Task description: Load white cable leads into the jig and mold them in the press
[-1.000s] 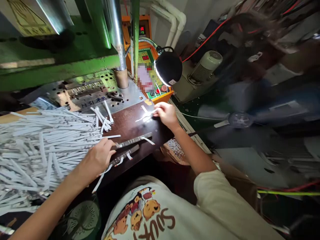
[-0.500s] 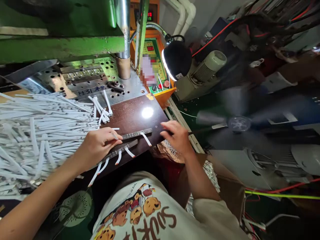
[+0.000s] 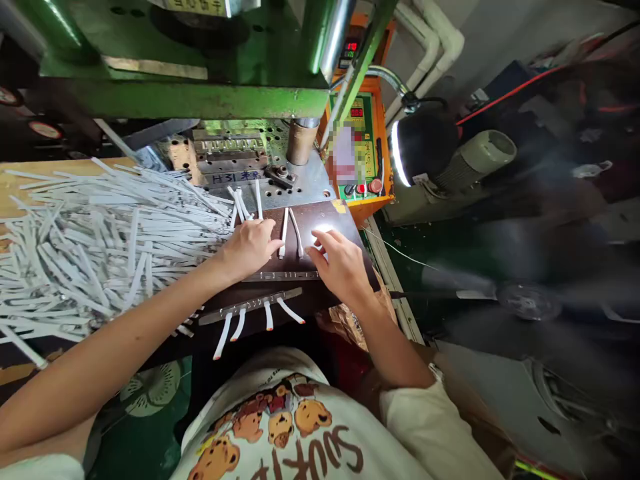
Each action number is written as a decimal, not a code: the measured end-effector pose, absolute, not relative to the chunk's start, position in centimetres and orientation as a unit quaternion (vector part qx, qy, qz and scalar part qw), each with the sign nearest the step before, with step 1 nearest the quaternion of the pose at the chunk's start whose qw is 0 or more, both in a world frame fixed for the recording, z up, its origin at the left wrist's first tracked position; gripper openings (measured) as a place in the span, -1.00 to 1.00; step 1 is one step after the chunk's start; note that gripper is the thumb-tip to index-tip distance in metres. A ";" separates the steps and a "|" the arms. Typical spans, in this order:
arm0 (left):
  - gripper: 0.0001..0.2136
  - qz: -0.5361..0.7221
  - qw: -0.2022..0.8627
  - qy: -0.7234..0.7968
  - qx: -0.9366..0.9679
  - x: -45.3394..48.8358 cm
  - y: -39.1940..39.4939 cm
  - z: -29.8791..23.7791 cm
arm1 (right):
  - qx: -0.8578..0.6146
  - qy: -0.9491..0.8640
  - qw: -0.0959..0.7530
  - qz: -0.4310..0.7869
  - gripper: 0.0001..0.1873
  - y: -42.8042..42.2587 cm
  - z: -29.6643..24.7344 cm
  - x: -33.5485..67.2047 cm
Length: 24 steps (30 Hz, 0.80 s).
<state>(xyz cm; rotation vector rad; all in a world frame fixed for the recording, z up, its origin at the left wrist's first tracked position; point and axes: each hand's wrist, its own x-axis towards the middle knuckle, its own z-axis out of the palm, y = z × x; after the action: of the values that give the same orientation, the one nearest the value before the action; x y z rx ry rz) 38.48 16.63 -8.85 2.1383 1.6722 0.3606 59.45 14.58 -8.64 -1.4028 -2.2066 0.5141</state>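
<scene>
My left hand point(image 3: 250, 248) is over the dark tabletop at the right edge of the strip pile, fingers bent and thumb apart. Just right of its thumb lies a white strip point(image 3: 284, 233). A second white strip point(image 3: 297, 233) is nearest my right hand point(image 3: 343, 261), whose thumb and bent fingers are apart. Below both hands lies a slotted metal bar point(image 3: 280, 276), its right end hidden by my right hand. Closer to me, another metal bar point(image 3: 255, 304) has several white strips with orange-red tips hanging over the table's front edge.
A large pile of white strips point(image 3: 100, 247) covers the left. Behind is a green press point(image 3: 200, 100) with a metal die plate point(image 3: 305, 183). A lit lamp point(image 3: 423, 153) and an orange control box point(image 3: 370, 203) stand right of it. A spinning fan point(image 3: 530, 301) is farther right.
My view has swung left. My left hand has left the bars and moved up beside the strips. My right hand has come in over the table, and two strips now lie between the hands.
</scene>
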 end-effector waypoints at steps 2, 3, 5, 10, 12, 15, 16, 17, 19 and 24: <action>-0.76 0.149 0.186 0.587 0.774 36.8 14.5 -8.4 | -0.425 -0.813 0.302 0.260 -0.82 12.8 -7.1 59.1; -0.75 0.160 0.181 0.582 0.776 35.8 13.0 -8.0 | -0.366 -0.819 0.315 0.309 -0.83 12.1 -6.4 59.0; -0.76 0.176 0.175 0.584 0.773 33.6 9.6 -7.3 | -0.261 -0.842 0.288 0.375 -0.85 11.5 -5.1 58.4; -0.75 0.161 0.099 0.591 0.784 30.2 1.7 -8.3 | -0.081 -0.938 0.103 0.321 -0.84 12.8 -3.7 56.5; -0.74 0.146 0.061 0.580 0.799 30.3 -0.1 -9.8 | -0.041 -0.945 0.061 0.319 -0.89 13.5 -3.7 55.7; -0.72 0.134 0.008 0.577 0.805 31.5 -0.9 -11.4 | -0.050 -0.911 0.081 0.402 -0.87 14.9 -4.2 54.5; -0.73 0.136 -0.007 0.577 0.805 31.9 -0.9 -11.7 | -0.079 -0.893 0.105 0.430 -0.86 15.7 -4.6 54.0; -0.73 0.137 -0.020 0.576 0.806 32.2 -0.7 -11.7 | -0.119 -0.877 0.128 0.447 -0.86 16.5 -5.0 53.4; -0.76 0.128 -0.051 0.571 0.809 32.6 -0.4 -11.6 | -0.231 -0.864 0.150 0.422 -0.85 18.2 -5.8 52.6; -0.86 0.070 -0.100 0.576 0.809 32.7 0.1 -11.0 | -0.389 -0.884 0.125 0.228 -0.83 18.4 -6.8 54.6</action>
<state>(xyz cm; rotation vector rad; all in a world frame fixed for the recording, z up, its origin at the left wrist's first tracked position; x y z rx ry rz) 32.66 0.08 -11.03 2.7153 1.9330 0.2344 54.64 18.37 -6.82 -1.1347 -2.5751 0.6633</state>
